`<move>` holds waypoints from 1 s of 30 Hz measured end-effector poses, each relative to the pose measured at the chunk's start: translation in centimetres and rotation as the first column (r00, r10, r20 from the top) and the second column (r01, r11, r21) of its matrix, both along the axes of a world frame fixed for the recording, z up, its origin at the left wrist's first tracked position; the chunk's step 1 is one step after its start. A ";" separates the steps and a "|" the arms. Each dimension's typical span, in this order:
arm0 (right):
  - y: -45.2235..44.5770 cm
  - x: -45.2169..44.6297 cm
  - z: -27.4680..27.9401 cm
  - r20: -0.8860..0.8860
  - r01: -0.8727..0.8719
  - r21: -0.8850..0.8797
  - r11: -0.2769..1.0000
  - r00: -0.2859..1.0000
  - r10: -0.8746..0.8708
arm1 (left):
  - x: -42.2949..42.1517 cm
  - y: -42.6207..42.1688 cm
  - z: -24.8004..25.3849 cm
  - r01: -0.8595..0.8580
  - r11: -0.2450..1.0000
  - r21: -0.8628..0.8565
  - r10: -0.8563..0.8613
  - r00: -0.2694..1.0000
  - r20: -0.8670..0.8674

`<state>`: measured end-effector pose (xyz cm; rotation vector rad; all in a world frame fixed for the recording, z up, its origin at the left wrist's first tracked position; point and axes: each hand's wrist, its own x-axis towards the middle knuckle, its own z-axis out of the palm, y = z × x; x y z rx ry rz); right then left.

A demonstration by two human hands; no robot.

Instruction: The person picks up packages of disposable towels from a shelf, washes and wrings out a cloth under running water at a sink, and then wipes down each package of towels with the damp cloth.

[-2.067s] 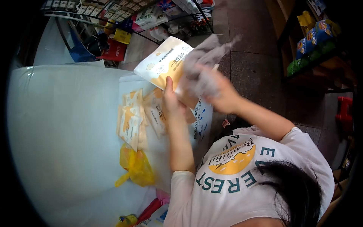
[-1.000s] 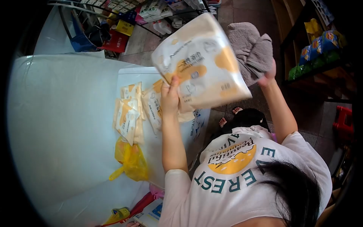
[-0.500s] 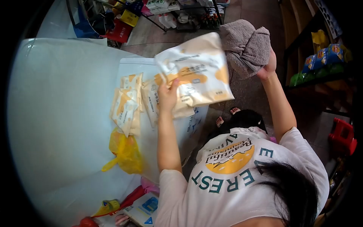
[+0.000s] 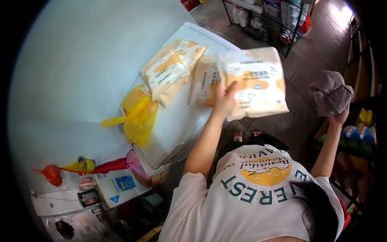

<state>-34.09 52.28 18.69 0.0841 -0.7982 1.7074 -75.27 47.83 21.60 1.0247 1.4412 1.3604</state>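
A white and orange printed package [image 4: 258, 82] is gripped at its left edge by my left hand [image 4: 225, 99], thumb across its front. My right hand [image 4: 340, 115], off to the right, holds a folded grey-brown cloth [image 4: 330, 93]; most of its fingers are hidden behind the cloth. Partly behind the held package, a similar package [image 4: 203, 82] lies on the white surface [image 4: 177, 121]. Further left, several smaller packages [image 4: 167, 72] lie in an overlapping pile. A knotted yellow plastic bag [image 4: 141, 117] sits beside that pile.
A black rack [image 4: 266, 24] with bottles and goods stands on the tiled floor at the back. Snack bags [image 4: 358, 133] sit on a shelf at the right. A red balloon-like item [image 4: 52, 175], a pink bag [image 4: 137, 165] and a white box [image 4: 117, 187] are at the lower left.
The view has swung left and down. My right hand has moved away to the right with the cloth, widening the gap to the package. My left hand still holds the package, now turned flatter toward the camera.
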 end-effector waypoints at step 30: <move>-0.9 -4.8 3.7 0.234 0.341 -0.460 0.820 0.937 -0.259 | -21.4 -1.4 4.1 -0.638 0.763 -0.107 0.597 0.632 0.494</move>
